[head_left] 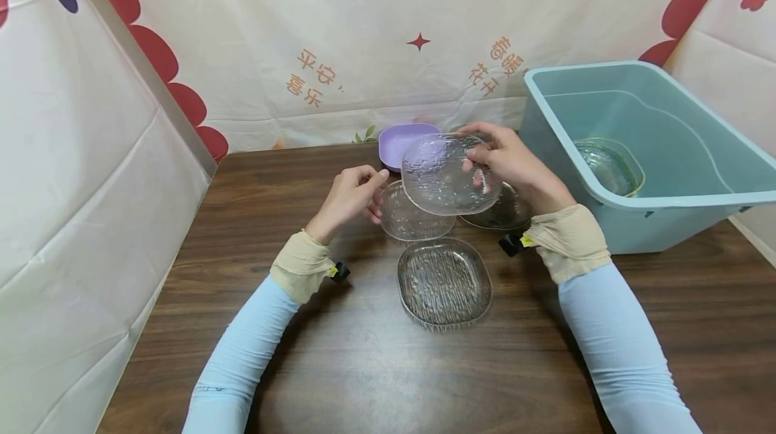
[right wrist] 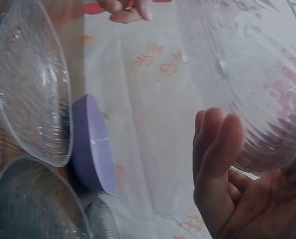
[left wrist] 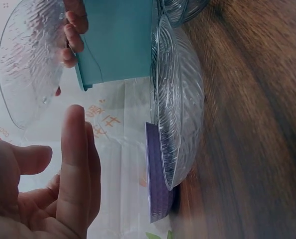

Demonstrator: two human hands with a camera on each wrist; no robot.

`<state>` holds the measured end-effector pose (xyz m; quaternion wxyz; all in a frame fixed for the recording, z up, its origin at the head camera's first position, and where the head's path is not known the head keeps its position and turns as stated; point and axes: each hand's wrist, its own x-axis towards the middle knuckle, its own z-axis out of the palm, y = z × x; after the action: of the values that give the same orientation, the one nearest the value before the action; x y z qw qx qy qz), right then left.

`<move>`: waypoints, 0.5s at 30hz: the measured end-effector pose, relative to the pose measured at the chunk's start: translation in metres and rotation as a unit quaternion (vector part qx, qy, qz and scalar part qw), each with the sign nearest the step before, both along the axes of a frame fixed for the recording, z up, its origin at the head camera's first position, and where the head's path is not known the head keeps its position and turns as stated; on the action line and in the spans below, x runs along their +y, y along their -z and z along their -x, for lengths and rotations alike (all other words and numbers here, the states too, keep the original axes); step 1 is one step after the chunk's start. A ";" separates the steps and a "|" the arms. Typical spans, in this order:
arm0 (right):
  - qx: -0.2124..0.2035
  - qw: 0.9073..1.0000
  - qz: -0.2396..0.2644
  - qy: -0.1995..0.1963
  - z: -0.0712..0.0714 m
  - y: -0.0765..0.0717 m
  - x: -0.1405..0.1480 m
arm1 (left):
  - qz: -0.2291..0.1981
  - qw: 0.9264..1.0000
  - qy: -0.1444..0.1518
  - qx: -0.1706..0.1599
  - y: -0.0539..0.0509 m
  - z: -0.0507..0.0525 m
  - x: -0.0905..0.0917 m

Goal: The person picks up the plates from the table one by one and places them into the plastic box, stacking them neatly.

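Note:
My right hand [head_left: 509, 158] pinches the rim of a clear, ripple-textured plastic dish [head_left: 439, 181] and holds it tilted above the table. To its left, my left hand [head_left: 348, 201] is held up with thumb and fingers apart and nothing between them, as the left wrist view shows. Below the raised dish, another clear dish [head_left: 409, 218] stands on the table. Nearer the front sits a grey see-through dish [head_left: 444, 282]. Partly hidden under my right hand is another dark see-through dish [head_left: 500, 215]. A purple dish [head_left: 400, 141] stands at the back.
A large blue-green bin [head_left: 630, 218] stands at the right, with a greenish see-through dish [head_left: 606, 168] inside. Behind the wooden table [head_left: 291, 366] hangs a white printed cloth [head_left: 376, 29], which also covers the left side.

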<state>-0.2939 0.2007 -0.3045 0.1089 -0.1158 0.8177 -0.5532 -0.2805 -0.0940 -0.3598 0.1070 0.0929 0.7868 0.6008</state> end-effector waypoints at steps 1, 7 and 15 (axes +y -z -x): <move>0.003 1.000 0.001 0.004 0.000 -0.002 0.000 | 0.002 1.000 -0.002 0.002 0.000 0.000 -0.001; 0.023 0.999 0.008 0.027 -0.003 -0.009 0.001 | 0.021 1.000 -0.006 0.004 -0.001 0.000 -0.003; 0.024 0.999 -0.001 0.038 -0.009 -0.016 0.012 | 0.024 1.000 -0.003 0.008 -0.001 -0.001 -0.002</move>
<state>-0.2848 0.2123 -0.2880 0.0681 -0.0980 0.8244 -0.5533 -0.2795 -0.0960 -0.3584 0.1010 0.0929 0.8024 0.5809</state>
